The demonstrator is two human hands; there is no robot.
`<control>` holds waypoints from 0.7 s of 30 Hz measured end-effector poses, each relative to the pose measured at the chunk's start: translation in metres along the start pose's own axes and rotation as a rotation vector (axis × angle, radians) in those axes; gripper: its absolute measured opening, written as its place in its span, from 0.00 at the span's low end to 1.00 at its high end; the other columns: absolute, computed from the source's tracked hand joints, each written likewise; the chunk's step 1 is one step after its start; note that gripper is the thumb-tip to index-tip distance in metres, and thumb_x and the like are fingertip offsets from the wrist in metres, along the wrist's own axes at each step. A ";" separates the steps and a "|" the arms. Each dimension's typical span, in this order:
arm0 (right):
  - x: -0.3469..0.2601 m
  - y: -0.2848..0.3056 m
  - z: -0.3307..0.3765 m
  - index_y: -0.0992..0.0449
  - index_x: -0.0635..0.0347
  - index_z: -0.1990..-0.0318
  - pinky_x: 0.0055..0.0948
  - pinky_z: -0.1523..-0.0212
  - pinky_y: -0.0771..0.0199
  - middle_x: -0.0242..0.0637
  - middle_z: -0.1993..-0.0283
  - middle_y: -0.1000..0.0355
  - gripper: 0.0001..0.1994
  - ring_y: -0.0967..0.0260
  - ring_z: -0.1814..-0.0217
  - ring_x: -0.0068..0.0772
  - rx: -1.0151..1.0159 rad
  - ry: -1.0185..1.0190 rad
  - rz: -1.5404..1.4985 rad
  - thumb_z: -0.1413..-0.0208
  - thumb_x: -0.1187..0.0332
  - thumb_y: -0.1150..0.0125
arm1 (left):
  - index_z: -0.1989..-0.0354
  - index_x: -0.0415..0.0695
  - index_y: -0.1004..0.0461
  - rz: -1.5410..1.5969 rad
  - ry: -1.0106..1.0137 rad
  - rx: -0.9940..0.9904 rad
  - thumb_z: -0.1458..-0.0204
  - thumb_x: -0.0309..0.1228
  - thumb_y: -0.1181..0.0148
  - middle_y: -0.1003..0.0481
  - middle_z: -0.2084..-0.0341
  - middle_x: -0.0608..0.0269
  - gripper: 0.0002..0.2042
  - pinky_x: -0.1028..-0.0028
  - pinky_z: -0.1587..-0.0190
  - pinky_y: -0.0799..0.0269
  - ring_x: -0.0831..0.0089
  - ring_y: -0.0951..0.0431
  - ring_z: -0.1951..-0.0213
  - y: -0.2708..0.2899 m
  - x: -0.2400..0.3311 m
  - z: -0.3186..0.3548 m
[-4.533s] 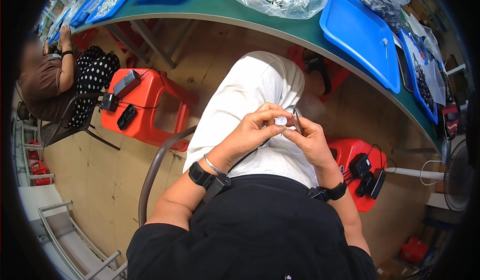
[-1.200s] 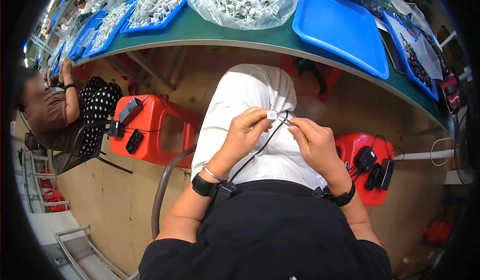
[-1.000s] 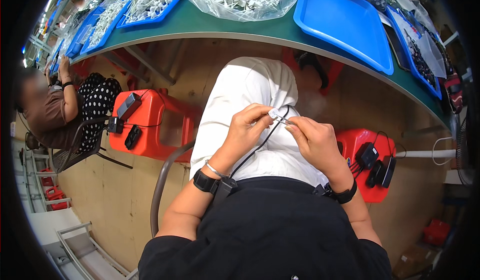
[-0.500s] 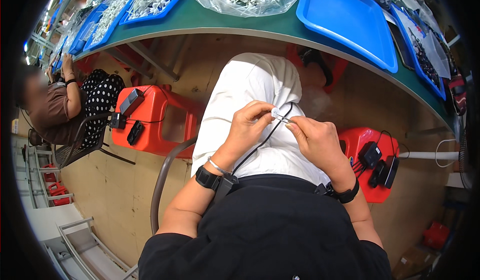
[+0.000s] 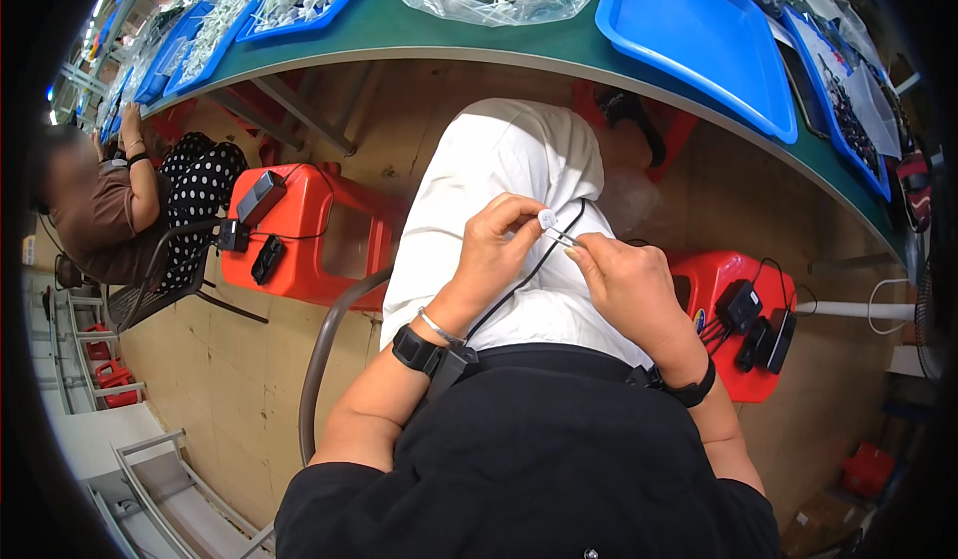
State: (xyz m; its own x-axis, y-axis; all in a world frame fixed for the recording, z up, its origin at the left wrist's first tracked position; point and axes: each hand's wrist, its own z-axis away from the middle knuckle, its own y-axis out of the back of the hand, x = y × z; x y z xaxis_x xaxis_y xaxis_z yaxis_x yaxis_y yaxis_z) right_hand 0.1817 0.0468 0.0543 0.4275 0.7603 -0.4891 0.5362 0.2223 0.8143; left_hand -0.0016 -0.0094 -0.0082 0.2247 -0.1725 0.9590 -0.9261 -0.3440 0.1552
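Above my lap, my left hand (image 5: 496,243) pinches a small white round plastic piece (image 5: 546,219) between thumb and fingertips. My right hand (image 5: 629,278) is closed on slim metal tweezers (image 5: 562,236), whose tips reach to the white piece; whether they grip it is too small to tell. Most of the tweezers is hidden inside the right fingers. A black cable (image 5: 519,281) runs across my white trousers beneath both hands.
Across the green table (image 5: 419,45) ahead stand a blue tray (image 5: 699,35), a clear plastic bag (image 5: 499,5) and another tray (image 5: 299,25), both with white parts. Red stools (image 5: 269,270) with black devices flank me. Another person (image 5: 110,210) sits at the left.
The white piece has turned slightly, showing more of its round face. Both hands stay almost in place, and the tweezers' two prongs show more clearly apart.
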 end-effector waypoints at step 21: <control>0.028 0.000 -0.007 0.19 0.64 0.63 0.21 0.79 0.44 0.26 0.82 0.32 0.17 0.45 0.83 0.12 -0.467 -0.586 -0.932 0.32 0.60 0.47 | 0.61 0.37 0.23 0.196 0.104 -0.090 0.42 0.22 0.39 0.24 0.65 0.64 0.03 0.79 0.59 0.24 0.79 0.22 0.63 0.000 -0.008 0.003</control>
State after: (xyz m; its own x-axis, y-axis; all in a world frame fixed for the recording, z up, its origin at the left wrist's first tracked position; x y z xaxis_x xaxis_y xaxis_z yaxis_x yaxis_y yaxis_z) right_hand 0.1884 0.0725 0.0433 0.3461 -0.1780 -0.9212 0.5516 0.8328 0.0464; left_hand -0.0022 -0.0105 -0.0169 0.0097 -0.1303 0.9914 -0.9732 -0.2292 -0.0206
